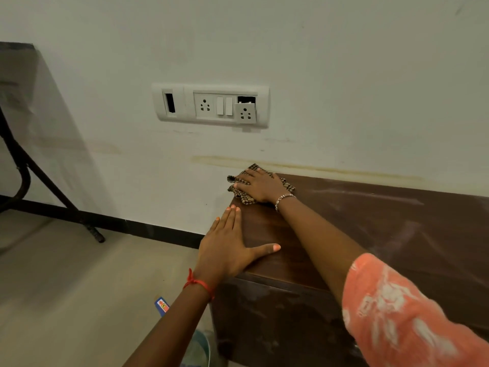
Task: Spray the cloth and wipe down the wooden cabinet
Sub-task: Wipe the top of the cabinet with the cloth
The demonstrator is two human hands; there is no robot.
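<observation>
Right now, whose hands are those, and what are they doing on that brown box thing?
There is no machine here. A person wears a camera on their head, so this single picture looks down at their own two hands. The brown box is a wooden cabinet standing against a white wall. The right hand lies flat on a checked cloth, pressing it onto the cabinet's far corner to wipe it. The left hand rests open on the cabinet's near edge and holds nothing. On the wall above is a white plate with sockets and switches. The cabinet top looks dusty and streaky further to the right.
</observation>
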